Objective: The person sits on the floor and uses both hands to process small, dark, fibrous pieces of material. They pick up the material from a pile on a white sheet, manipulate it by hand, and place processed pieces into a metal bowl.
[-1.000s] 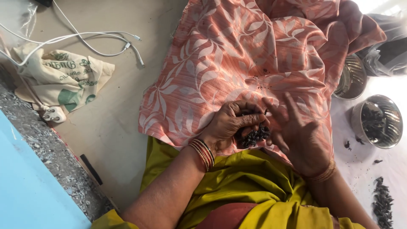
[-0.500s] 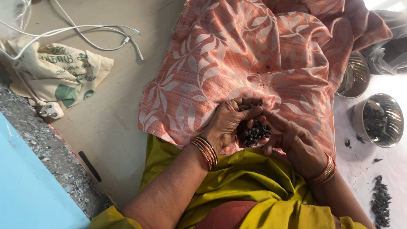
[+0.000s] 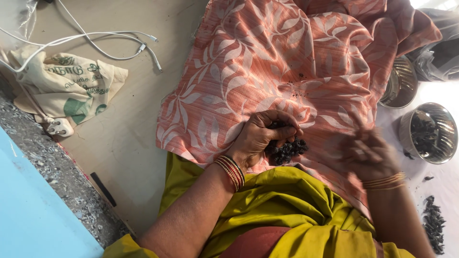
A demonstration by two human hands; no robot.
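Note:
My left hand (image 3: 262, 136) is cupped around a heap of small dark dried bits (image 3: 287, 149) that lies on the peach leaf-patterned cloth (image 3: 267, 62) over my lap. Red and gold bangles circle that wrist. My right hand (image 3: 368, 153) hovers to the right of the heap, blurred by motion, fingers loosely curled; whether it holds anything is unclear. A few dark specks lie higher on the cloth. Below the cloth shows olive-yellow fabric (image 3: 282, 210).
Two steel bowls stand at the right: one (image 3: 427, 132) holds dark bits, the other (image 3: 399, 83) is half hidden by cloth. More dark bits (image 3: 432, 224) are scattered on the white surface. A printed cloth bag (image 3: 67, 88), white cables (image 3: 95, 40) and a plug (image 3: 60, 127) lie left.
My right hand has pulled away from the heap toward the right. My left hand stays curled over the dark bits.

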